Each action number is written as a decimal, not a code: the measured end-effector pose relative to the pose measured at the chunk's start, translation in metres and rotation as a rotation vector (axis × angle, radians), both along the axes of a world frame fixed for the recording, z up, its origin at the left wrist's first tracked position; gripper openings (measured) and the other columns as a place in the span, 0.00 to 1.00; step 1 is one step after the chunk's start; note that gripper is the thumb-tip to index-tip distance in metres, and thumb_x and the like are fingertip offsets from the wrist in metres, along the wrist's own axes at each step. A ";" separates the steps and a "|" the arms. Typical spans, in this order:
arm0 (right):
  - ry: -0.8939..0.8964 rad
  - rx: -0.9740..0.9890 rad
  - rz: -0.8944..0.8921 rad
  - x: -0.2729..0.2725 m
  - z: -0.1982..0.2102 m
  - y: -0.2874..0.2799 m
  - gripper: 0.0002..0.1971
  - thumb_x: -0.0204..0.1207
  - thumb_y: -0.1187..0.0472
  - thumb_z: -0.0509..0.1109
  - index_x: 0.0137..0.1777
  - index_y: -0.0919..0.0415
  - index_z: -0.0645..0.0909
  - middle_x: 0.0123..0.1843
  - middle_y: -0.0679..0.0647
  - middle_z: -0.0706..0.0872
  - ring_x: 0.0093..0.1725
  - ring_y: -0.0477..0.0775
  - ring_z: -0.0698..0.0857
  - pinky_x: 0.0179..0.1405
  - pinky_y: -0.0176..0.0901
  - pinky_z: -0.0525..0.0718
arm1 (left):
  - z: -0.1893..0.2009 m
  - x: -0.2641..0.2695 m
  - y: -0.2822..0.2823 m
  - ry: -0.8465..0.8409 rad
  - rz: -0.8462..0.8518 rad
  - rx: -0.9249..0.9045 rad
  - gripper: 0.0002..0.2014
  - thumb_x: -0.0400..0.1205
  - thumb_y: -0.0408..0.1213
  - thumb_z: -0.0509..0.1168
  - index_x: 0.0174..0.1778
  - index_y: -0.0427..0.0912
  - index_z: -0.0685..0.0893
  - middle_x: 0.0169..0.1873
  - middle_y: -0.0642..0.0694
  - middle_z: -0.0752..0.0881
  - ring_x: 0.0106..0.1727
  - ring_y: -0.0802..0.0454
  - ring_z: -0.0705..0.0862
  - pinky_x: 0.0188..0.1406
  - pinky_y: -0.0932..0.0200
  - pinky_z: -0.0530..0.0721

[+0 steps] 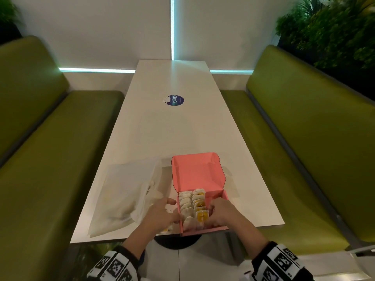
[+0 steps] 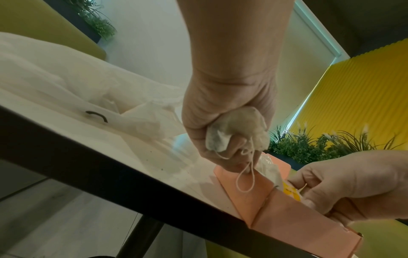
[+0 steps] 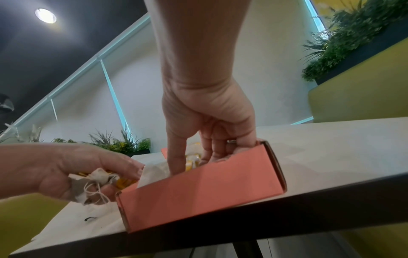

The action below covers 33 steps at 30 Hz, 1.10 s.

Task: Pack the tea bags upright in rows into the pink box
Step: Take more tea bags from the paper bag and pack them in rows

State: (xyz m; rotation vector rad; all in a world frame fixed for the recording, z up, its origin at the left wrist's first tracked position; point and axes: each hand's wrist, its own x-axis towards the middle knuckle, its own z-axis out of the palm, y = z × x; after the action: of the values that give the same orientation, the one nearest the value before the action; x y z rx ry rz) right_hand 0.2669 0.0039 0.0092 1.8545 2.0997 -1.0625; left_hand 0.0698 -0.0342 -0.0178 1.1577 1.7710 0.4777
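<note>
The pink box (image 1: pixel 225 194) stands open at the table's near edge, its lid (image 1: pixel 196 169) tilted back. Two rows of tea bags (image 1: pixel 186 205) stand upright inside it, the right row showing yellow tags (image 1: pixel 199 199). My left hand (image 1: pixel 162 211) hovers just left of the box and grips a crumpled bunch of tea bags (image 2: pixel 234 127) in its palm, strings dangling. My right hand (image 1: pixel 215 211) reaches down into the box (image 3: pixel 198 192) and pinches a yellow-tagged tea bag (image 1: pixel 203 216) at the near end of the right row.
A translucent white plastic bag (image 1: pixel 125 195) holding more tea bags lies left of the box. A round blue sticker (image 1: pixel 175 100) marks the middle of the long white table (image 1: pixel 172 134). Green benches (image 1: pixel 40 159) flank the table on both sides.
</note>
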 end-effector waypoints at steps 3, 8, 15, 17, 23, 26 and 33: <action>0.023 0.012 0.060 -0.002 0.000 -0.001 0.17 0.66 0.54 0.78 0.53 0.61 0.85 0.45 0.51 0.83 0.48 0.51 0.83 0.46 0.38 0.80 | 0.002 0.001 -0.001 -0.002 0.008 0.002 0.25 0.67 0.35 0.73 0.60 0.51 0.77 0.43 0.53 0.81 0.45 0.55 0.80 0.41 0.60 0.81; 0.087 -0.031 0.148 0.002 0.008 0.001 0.16 0.70 0.53 0.75 0.52 0.64 0.87 0.50 0.59 0.88 0.47 0.55 0.85 0.54 0.47 0.84 | 0.002 0.000 -0.002 -0.013 0.007 -0.007 0.24 0.67 0.36 0.73 0.59 0.51 0.77 0.42 0.49 0.85 0.45 0.53 0.82 0.44 0.59 0.82; 0.017 -0.061 0.253 0.004 0.010 0.002 0.14 0.70 0.58 0.74 0.54 0.64 0.87 0.47 0.60 0.86 0.42 0.51 0.79 0.48 0.46 0.81 | 0.001 0.001 -0.003 -0.042 0.016 0.006 0.23 0.68 0.40 0.73 0.59 0.51 0.77 0.38 0.48 0.89 0.46 0.52 0.85 0.43 0.60 0.81; -0.021 -0.038 0.267 0.001 0.008 0.001 0.15 0.70 0.57 0.74 0.53 0.65 0.86 0.48 0.60 0.87 0.42 0.51 0.79 0.48 0.47 0.82 | 0.002 0.002 -0.004 -0.042 0.016 0.023 0.22 0.69 0.41 0.73 0.58 0.52 0.77 0.34 0.49 0.89 0.45 0.53 0.85 0.43 0.60 0.81; -0.104 0.099 0.290 -0.007 0.000 -0.006 0.06 0.71 0.56 0.73 0.44 0.58 0.85 0.35 0.50 0.77 0.41 0.51 0.76 0.32 0.37 0.70 | 0.004 0.003 -0.005 -0.044 0.026 0.043 0.20 0.70 0.41 0.72 0.58 0.51 0.77 0.33 0.50 0.89 0.44 0.54 0.86 0.40 0.62 0.79; -0.097 0.119 0.215 -0.008 -0.005 -0.010 0.15 0.73 0.54 0.71 0.28 0.51 0.71 0.28 0.45 0.69 0.40 0.52 0.75 0.25 0.34 0.64 | 0.005 0.004 -0.006 -0.041 0.028 0.046 0.18 0.72 0.40 0.71 0.57 0.51 0.77 0.32 0.49 0.89 0.43 0.53 0.86 0.41 0.62 0.80; -0.012 0.172 0.080 -0.008 -0.014 -0.014 0.16 0.73 0.49 0.71 0.53 0.60 0.85 0.45 0.55 0.84 0.44 0.51 0.80 0.43 0.38 0.76 | 0.007 0.007 -0.007 -0.033 0.039 0.042 0.17 0.72 0.39 0.71 0.56 0.51 0.77 0.32 0.49 0.89 0.41 0.53 0.85 0.39 0.63 0.80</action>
State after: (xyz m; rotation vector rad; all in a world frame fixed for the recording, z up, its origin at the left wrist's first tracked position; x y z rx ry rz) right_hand 0.2588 -0.0097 -0.0047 1.8257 2.3019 -0.8757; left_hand 0.0770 -0.0413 -0.0107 1.1393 1.7657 0.5562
